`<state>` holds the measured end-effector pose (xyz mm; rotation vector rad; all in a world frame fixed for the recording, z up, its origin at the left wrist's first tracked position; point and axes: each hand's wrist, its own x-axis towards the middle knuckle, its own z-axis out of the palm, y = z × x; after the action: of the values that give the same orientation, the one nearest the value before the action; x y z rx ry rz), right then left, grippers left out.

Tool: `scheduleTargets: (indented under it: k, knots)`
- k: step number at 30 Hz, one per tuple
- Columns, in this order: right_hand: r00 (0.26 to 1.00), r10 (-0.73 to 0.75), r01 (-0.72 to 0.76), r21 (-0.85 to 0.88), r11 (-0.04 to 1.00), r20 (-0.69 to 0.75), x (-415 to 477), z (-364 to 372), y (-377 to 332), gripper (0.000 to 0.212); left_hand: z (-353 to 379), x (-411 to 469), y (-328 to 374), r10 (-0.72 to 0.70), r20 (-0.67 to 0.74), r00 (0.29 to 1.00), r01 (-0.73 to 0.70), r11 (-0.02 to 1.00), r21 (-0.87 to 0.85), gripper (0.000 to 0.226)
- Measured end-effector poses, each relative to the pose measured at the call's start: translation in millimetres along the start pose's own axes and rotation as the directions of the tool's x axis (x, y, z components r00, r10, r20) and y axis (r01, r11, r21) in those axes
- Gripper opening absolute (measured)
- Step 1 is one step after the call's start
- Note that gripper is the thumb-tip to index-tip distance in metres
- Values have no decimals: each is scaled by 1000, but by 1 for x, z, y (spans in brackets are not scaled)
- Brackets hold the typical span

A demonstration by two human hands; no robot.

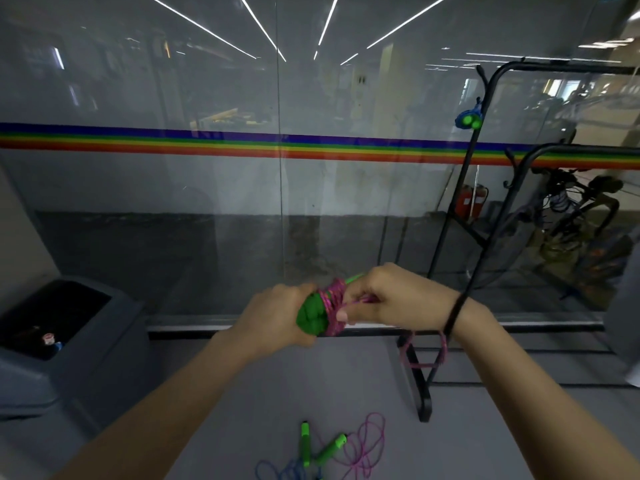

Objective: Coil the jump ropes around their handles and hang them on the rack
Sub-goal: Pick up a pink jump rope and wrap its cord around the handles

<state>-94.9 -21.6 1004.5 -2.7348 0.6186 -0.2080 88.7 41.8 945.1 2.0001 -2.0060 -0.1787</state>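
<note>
**Winding pink rope on green handles, hands locked together**

Just below the middle of the view, the left hand (277, 315) gripped the paired green handles (309, 316) — fingers curled tight round their lower ends. Touching them from three o'clock, the right hand (393, 296) pinched the pink rope (362, 300) between thumb and fingers, right against the coil (333, 306) that wrapped the handles' middle. One green tip poked out above the coil, toward one o'clock. A slack loop (442, 348) of the same rope hung under the right wrist, at about four o'clock of the hands. A black band (453, 311) circled that wrist.

The black rack (417, 379) stood at three o'clock of the view, against the glass wall (173, 202). High on its post, near two o'clock, a blue coiled rope (468, 120) with green handle ends hung from a hook.

Down at six o'clock, on the grey floor (225, 393), lay two more green handles (305, 445), close together and splayed apart. A loose pink cord (363, 445) lay to their three o'clock and a blue cord (280, 474) at their seven o'clock — which cord joined which handle could not be told.

A dark bin (79, 358) sat at eight o'clock beside the glass. A rainbow stripe (207, 143) ran across the wall from nine to three o'clock.
</note>
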Motion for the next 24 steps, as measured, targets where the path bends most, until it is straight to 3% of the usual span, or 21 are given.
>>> scheduleTargets:
  k: [4, 6, 9, 12, 14, 16, 18, 21, 24]
  knots:
    - [999, -33, 34, 111, 993, -11, 11, -13, 0, 21, -9, -3, 18, 194, 117, 974, -212, 962, 173, 43]
    - [998, -52, 56, 292, 955, -22, 18, -15, 4, 21, -12, -6, 21, 294, 150, 944, -312, 943, 116, 37]
    - [998, 7, 30, 535, 844, -68, 26, -9, 21, 19, -11, -11, 19, 355, 59, 933, -344, 927, -147, 35]
    - [988, 145, -61, 715, 697, -58, 21, 7, 46, 13, -12, -12, 15, 291, -75, 954, -289, 821, -493, 36]
    - [942, 316, -143, 719, 680, -111, 14, 20, 58, 36, -14, -14, 15, 198, -126, 972, -230, 700, -676, 38]
    - [954, 273, -101, 726, 680, -123, 11, 29, 53, 14, -16, -13, 16, 50, -139, 989, -142, 583, -800, 33]
    - [975, 204, -78, 728, 681, -87, 10, 36, 44, 26, -16, -10, 15, -102, -130, 986, -60, 513, -856, 28]
    - [967, 226, -109, 608, 786, -119, 6, 39, 34, 27, -13, -3, 8, -234, -142, 962, 12, 553, -833, 22]
    - [959, 237, -170, 356, 919, -156, 2, 38, 28, 22, -7, 1, 4, -292, -195, 936, 49, 660, -750, 24]
